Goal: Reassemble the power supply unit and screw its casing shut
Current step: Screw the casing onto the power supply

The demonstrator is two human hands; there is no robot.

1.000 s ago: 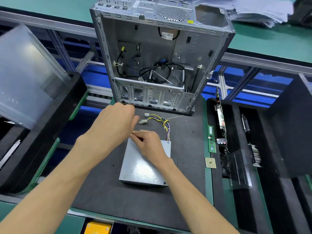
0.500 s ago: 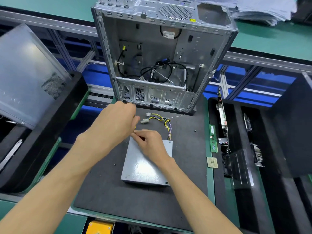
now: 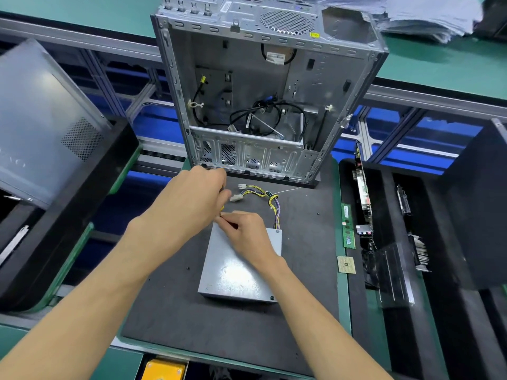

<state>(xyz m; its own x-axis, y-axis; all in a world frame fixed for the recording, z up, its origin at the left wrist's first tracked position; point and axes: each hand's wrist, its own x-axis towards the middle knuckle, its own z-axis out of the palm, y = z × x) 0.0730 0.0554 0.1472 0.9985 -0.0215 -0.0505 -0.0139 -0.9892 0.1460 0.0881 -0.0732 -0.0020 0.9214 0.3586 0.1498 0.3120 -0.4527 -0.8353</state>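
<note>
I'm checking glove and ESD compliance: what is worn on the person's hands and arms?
Nothing shows: the left hand and right hand are bare, without gloves, rings, watch or wrist strap. Both forearms are uncovered to the frame's edge; no sleeve is in view.

Honestly not much moved in that last second. The left hand (image 3: 192, 200) crept a touch further from the PSU (image 3: 241, 267), up toward the open case (image 3: 263, 105), so its knuckles now sit just under the case's bottom rail. The right hand (image 3: 245, 233) shifted only a hair on the PSU's far left corner. The whole view drifted slightly too, so the case looks a bit lower and to the right in the shot.
</note>
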